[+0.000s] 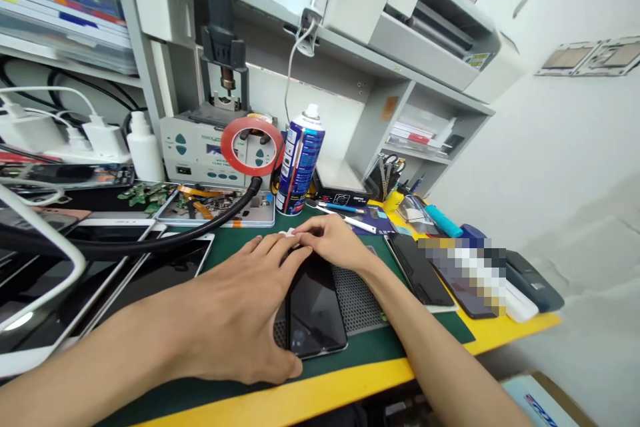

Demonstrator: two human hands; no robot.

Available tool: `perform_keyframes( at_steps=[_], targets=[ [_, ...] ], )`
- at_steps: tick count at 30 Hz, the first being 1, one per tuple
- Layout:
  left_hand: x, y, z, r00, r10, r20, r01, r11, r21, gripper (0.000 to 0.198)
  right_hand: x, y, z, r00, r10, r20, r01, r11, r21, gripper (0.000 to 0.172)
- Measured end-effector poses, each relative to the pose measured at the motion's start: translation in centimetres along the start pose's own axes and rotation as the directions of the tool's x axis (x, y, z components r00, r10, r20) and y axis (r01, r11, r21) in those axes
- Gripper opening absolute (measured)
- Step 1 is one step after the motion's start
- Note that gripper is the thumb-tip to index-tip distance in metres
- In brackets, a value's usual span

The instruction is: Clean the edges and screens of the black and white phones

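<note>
A black smartphone (317,310) lies face up on a perforated dark metal plate (363,300), over the green work mat (375,347). My left hand (235,307) spans its left side, the thumb by the near corner and the fingers bent over the far end, gripping it. At that far end, my right hand (333,240) is closed in a pinch, its fingertips meeting those of my left hand. A small white piece (289,232) shows by the pinched fingertips; its kind is unclear.
Behind stand a blue spray can (300,160), a red tape roll (253,145) and a parts tray (225,207). A black hose (200,237) crosses over phones at left. Another dark phone (420,270) lies right, near the yellow table edge (350,383).
</note>
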State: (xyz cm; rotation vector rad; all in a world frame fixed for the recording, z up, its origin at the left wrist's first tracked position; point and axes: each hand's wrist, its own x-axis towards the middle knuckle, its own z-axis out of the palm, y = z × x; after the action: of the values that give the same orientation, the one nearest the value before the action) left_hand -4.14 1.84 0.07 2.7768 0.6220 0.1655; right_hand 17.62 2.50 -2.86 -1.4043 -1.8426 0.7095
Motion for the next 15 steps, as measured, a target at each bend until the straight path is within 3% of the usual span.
perform_keyframes(
  at_steps=[10, 15],
  targets=[
    [0.0, -0.7, 0.4, 0.999, -0.046, 0.024, 0.045, 0.998, 0.053, 0.107, -0.3, 0.3, -1.9, 1.0, 0.018, 0.018, -0.017, 0.998, -0.055, 0.016],
    [0.4, -2.1, 1.2, 0.995, 0.032, -0.093, -0.024, 0.997, 0.079, 0.105, -0.4, 1.0, -3.3, 0.998, 0.049, 0.049, -0.045, 0.996, -0.079, 0.017]
  ],
)
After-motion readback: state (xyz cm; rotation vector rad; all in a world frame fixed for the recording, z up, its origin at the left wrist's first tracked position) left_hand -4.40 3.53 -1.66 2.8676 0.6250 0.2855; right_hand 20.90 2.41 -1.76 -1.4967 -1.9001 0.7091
